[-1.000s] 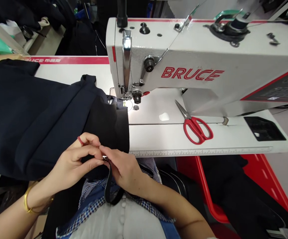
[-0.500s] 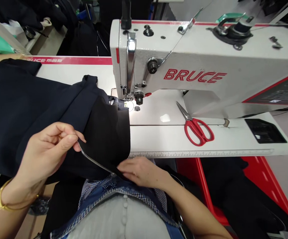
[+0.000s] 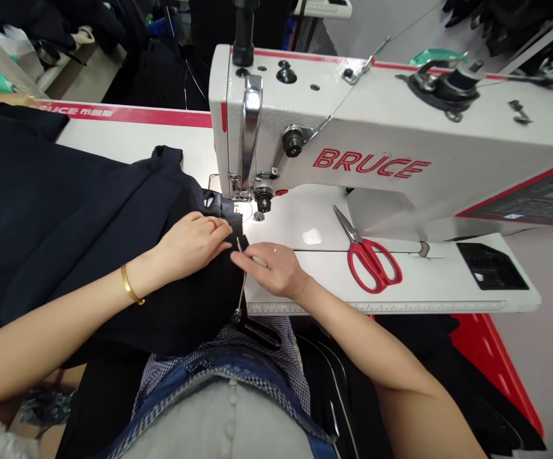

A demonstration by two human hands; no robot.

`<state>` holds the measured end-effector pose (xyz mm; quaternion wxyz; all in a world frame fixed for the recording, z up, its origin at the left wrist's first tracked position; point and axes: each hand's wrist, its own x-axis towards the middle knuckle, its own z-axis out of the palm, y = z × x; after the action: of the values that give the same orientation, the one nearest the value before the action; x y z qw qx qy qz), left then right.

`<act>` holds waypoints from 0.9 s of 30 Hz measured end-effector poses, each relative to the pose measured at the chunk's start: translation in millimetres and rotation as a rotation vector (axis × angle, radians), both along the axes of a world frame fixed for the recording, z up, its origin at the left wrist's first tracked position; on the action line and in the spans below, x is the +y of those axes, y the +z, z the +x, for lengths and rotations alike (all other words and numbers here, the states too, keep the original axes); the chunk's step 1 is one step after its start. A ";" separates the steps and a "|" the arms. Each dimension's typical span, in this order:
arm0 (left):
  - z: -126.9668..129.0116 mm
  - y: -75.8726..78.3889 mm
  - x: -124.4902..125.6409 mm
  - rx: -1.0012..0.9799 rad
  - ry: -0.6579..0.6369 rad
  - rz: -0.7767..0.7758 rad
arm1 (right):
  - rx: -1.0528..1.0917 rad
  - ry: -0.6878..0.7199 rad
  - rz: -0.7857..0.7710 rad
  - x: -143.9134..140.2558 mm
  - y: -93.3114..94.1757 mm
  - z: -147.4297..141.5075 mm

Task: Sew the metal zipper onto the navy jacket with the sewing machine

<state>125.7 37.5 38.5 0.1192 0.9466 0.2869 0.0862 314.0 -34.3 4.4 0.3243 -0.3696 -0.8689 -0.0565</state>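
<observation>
Dark navy fabric lies over the left of the white sewing table and reaches under the presser foot of the white BRUCE sewing machine. My left hand rests on the fabric's right edge, fingers pinching the top of a black zipper. My right hand meets it from the right and pinches the same zipper against the fabric edge. The zipper runs down off the table's front edge to my lap.
Red-handled scissors lie on the machine bed right of my hands. A ruler strip runs along the table's front edge. Dark cloth lies on a red seat at lower right. Dark garments are piled behind the table at upper left.
Both hands have moved up from the table's front edge to just below the needle, bringing the zipper along the fabric's right edge. The left hand came in from the left.
</observation>
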 end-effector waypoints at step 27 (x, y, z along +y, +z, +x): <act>-6.6 -31.6 37.8 0.041 -0.097 0.433 | -0.193 -0.093 -0.168 43.0 -11.1 5.5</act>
<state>119.0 75.3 6.9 -0.0888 0.9643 0.2181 0.1209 319.6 8.7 -6.7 0.2042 -0.4283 -0.8796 -0.0338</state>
